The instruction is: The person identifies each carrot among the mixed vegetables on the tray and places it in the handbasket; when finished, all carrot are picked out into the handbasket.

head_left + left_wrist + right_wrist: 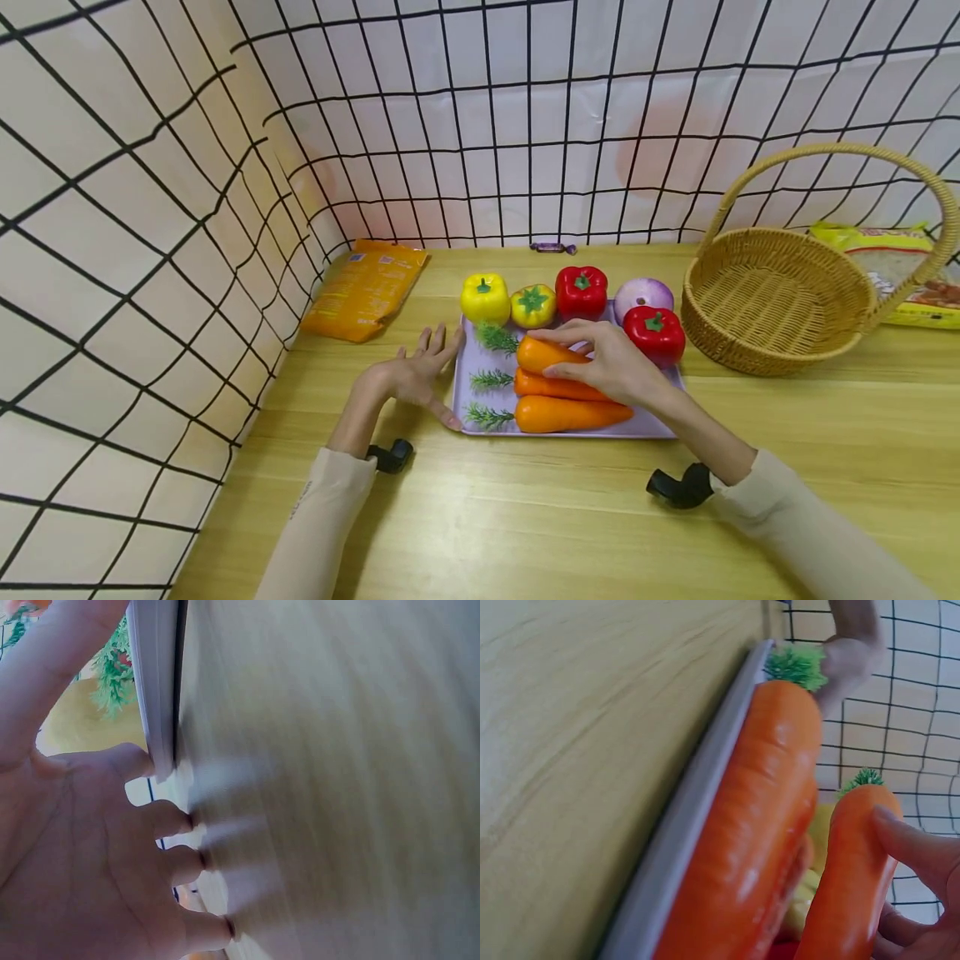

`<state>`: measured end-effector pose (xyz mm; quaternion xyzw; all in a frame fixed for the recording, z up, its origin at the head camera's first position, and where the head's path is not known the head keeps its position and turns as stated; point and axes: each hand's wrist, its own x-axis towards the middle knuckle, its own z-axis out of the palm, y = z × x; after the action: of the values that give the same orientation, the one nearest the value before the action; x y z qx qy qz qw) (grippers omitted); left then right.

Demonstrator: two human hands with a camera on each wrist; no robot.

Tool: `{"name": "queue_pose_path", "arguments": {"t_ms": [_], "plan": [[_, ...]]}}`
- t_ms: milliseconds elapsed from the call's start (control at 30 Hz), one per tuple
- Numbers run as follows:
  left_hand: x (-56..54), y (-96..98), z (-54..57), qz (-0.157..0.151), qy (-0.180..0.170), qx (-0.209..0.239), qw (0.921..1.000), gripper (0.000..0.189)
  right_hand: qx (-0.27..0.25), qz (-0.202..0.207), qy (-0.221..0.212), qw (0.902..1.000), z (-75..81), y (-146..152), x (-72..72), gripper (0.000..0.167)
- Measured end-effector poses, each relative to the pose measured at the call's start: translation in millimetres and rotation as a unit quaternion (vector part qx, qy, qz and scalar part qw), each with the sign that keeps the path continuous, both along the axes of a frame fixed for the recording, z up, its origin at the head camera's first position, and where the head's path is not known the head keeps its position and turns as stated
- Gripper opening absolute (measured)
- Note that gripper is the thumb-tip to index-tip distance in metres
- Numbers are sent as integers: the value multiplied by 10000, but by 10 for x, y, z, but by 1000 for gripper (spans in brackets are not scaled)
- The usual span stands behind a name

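Note:
My right hand (611, 358) pinches the thick end of the uppermost carrot (542, 354) between thumb and fingers. In the right wrist view that held carrot (855, 862) stands raised beside the nearest carrot (750, 802). Two more carrots, the middle one (540, 384) and the front one (566, 414), lie on the lilac tray (468, 408), green tops to the left. My left hand (416, 377) is spread at the tray's left edge, thumb at the front corner, fingertips down on the table in the left wrist view.
Along the tray's back sit two yellow peppers (484, 300), two red peppers (582, 292) and a purple onion (643, 298). A wicker basket (780, 300) stands right, a yellow packet (926, 312) behind it. An orange packet (363, 292) lies left; a purple-wrapped candy (552, 248) is near the grid wall.

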<state>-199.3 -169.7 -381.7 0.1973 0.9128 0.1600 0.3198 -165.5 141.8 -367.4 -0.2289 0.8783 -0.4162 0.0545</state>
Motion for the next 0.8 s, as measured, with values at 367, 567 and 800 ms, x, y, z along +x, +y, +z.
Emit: {"name": "queue_pose_path", "arguments": {"t_ms": [367,567,800], "plan": [[-12,-11,-12,-5,-6,91,10000,147,-156,-206,238,9994,405,269,8,48],[-8,-14,-5,-6,-16,62,10000,147,-155,-660,286,9973,623,557,-65,47],[-6,-10,-3,-42,11,37,10000,147,5,-1305,173,9913,756,983,-233,51]]}}
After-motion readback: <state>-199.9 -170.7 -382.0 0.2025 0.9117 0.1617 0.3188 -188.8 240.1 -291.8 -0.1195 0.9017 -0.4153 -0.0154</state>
